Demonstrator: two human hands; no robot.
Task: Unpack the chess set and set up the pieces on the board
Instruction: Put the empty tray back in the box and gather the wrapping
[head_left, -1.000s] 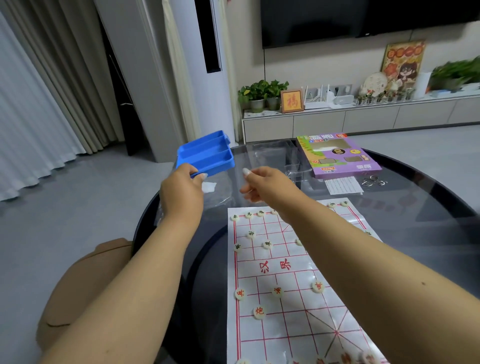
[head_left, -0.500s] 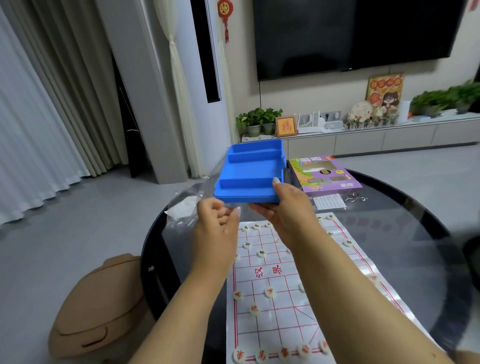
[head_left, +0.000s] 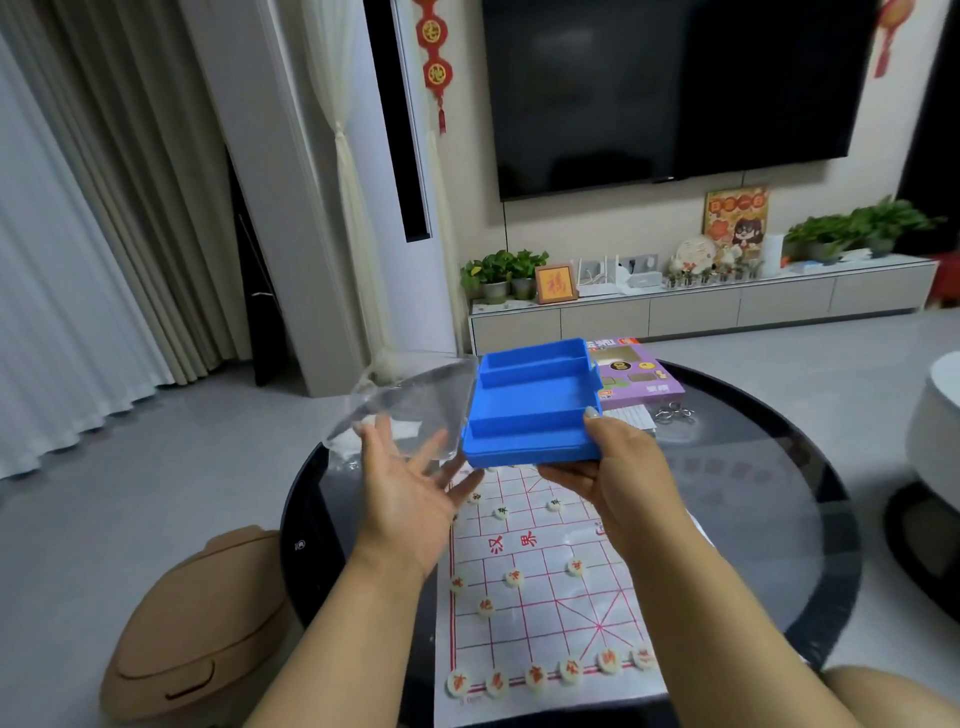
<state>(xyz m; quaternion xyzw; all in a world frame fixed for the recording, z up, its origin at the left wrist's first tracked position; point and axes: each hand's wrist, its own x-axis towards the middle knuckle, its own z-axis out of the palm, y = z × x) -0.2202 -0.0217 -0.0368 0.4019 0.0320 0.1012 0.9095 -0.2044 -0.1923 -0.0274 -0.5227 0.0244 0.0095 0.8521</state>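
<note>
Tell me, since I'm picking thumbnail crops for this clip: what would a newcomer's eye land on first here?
First the bright blue tray, empty, held up over the far end of the board by the right hand, with the left hand open, palm up, beside it. Next the white chess board with red lines on the dark round table, round pieces lined along its near edge. Behind the tray lies a purple box.

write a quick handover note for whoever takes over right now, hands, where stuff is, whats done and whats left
Left hand: open, palm up, holding nothing, beside the tray.
Right hand: grips the empty blue tray above the board's far edge.
Board lies flat on the round table; the pieces stand on it. Purple box sits at the far side.
Done: unpacking, pieces placed.
Left: put the tray down.
</note>
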